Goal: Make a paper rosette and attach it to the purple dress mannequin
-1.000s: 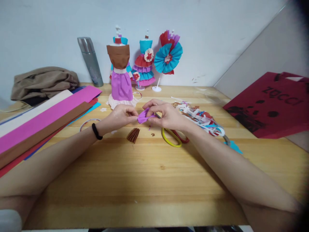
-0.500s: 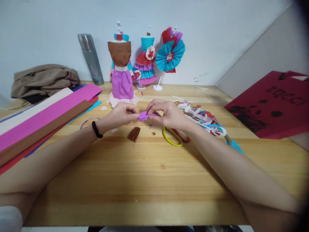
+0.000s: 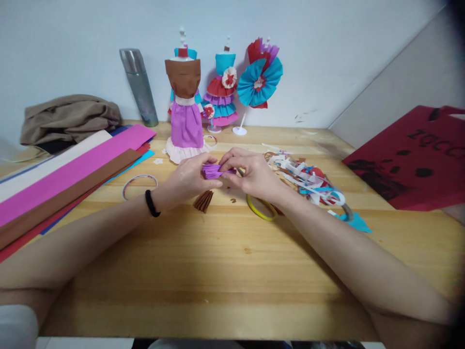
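Note:
A small pleated purple paper piece (image 3: 211,171) is held between both hands above the table. My left hand (image 3: 192,177), a black band on its wrist, grips the left end between thumb and fingers. The right end is pinched by my right hand (image 3: 250,174). Just below lies a folded brown paper piece (image 3: 204,201). Yellow-handled scissors (image 3: 261,208) lie partly beneath my right hand. Behind my hands stands a dress form in a brown top and purple skirt (image 3: 186,123).
Long coloured paper strips (image 3: 83,169) and a brown cloth (image 3: 72,116) are at left, near a bottle (image 3: 140,87). Paper scraps (image 3: 308,179) and a red bag (image 3: 410,160) are at right. Two more decorated stands (image 3: 221,102) are at the back.
My left hand has moved right and closed further over the purple piece, and its thumb now lies beneath it. The view has shifted slightly.

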`<state>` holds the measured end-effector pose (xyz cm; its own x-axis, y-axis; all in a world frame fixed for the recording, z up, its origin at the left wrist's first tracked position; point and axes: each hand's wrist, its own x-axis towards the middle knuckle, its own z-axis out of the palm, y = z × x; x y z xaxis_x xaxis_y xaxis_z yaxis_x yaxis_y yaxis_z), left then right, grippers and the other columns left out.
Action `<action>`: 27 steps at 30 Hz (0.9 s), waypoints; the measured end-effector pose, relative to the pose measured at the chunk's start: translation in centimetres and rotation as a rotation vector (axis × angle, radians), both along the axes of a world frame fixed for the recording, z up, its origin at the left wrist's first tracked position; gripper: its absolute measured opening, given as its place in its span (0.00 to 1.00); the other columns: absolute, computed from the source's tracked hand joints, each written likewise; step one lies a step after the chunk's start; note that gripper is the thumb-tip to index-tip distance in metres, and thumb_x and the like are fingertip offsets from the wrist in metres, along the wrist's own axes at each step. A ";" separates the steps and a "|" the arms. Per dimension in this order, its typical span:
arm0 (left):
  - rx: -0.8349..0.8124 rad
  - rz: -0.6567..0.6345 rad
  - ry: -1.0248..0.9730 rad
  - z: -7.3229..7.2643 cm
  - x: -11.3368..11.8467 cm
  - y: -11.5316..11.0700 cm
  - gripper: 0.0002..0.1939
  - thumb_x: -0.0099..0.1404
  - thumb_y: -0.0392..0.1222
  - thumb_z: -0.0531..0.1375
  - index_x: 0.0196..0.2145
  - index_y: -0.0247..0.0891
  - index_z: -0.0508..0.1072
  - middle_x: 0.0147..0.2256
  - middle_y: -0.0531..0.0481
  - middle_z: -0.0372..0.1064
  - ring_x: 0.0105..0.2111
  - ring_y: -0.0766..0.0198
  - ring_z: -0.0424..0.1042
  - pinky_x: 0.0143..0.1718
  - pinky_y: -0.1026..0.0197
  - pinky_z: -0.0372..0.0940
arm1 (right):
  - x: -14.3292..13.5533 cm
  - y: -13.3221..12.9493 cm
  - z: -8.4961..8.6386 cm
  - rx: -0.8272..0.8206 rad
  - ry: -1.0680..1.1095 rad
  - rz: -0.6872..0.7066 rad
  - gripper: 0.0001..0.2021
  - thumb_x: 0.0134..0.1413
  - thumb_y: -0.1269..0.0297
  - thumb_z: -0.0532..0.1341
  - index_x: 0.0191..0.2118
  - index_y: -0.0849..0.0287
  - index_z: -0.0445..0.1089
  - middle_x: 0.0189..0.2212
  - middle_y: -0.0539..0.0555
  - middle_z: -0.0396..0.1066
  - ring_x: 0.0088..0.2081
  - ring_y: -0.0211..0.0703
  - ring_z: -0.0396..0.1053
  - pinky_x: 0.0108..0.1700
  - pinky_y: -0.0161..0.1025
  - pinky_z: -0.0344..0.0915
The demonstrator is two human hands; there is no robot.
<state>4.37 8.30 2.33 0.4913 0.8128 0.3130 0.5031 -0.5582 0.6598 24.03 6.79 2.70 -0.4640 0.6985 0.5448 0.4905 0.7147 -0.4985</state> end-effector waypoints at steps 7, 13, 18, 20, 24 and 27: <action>-0.068 -0.009 -0.126 -0.3 0.2 -0.3 0.14 0.56 0.37 0.63 0.42 0.34 0.75 0.38 0.47 0.76 0.35 0.64 0.72 0.34 0.64 0.66 | -0.3 -0.1 -0.4 -0.004 0.007 -0.017 0.06 0.53 0.74 0.61 0.29 0.57 0.74 0.35 0.54 0.73 0.38 0.43 0.72 0.41 0.41 0.67; -0.051 -0.022 -0.138 -0.3 0.2 -0.3 0.12 0.56 0.36 0.63 0.40 0.33 0.76 0.35 0.48 0.75 0.32 0.66 0.70 0.32 0.65 0.63 | -0.3 -0.2 -0.5 -0.022 0.000 -0.016 0.06 0.52 0.74 0.61 0.30 0.58 0.73 0.35 0.55 0.73 0.38 0.44 0.72 0.42 0.42 0.68; -0.032 -0.004 -0.150 -0.4 0.3 -0.4 0.10 0.56 0.35 0.63 0.37 0.33 0.75 0.32 0.51 0.74 0.31 0.67 0.69 0.31 0.66 0.62 | -0.5 -0.4 -0.3 -0.037 -0.021 -0.051 0.08 0.52 0.75 0.61 0.29 0.54 0.73 0.35 0.55 0.73 0.39 0.45 0.72 0.43 0.43 0.68; -0.018 0.009 -0.135 -0.3 0.3 -0.5 0.08 0.56 0.35 0.63 0.36 0.33 0.75 0.30 0.53 0.73 0.30 0.68 0.68 0.31 0.66 0.61 | -0.5 -0.4 -0.3 -0.037 -0.021 -0.055 0.09 0.52 0.76 0.61 0.28 0.54 0.73 0.35 0.55 0.74 0.38 0.46 0.72 0.42 0.43 0.68; -0.021 0.038 -0.139 -0.2 0.4 -0.8 0.08 0.57 0.37 0.65 0.35 0.33 0.74 0.28 0.54 0.71 0.29 0.68 0.67 0.29 0.67 0.60 | -0.6 -0.2 -0.7 -0.003 -0.010 -0.047 0.08 0.52 0.75 0.60 0.29 0.56 0.73 0.35 0.54 0.74 0.37 0.44 0.72 0.41 0.42 0.68; -0.059 0.054 -0.182 -0.5 0.4 -0.9 0.09 0.57 0.39 0.65 0.35 0.33 0.74 0.28 0.53 0.71 0.27 0.68 0.68 0.27 0.67 0.60 | -0.6 0.0 -1.0 0.036 0.007 -0.045 0.06 0.52 0.75 0.61 0.30 0.58 0.73 0.34 0.54 0.74 0.36 0.43 0.72 0.39 0.41 0.67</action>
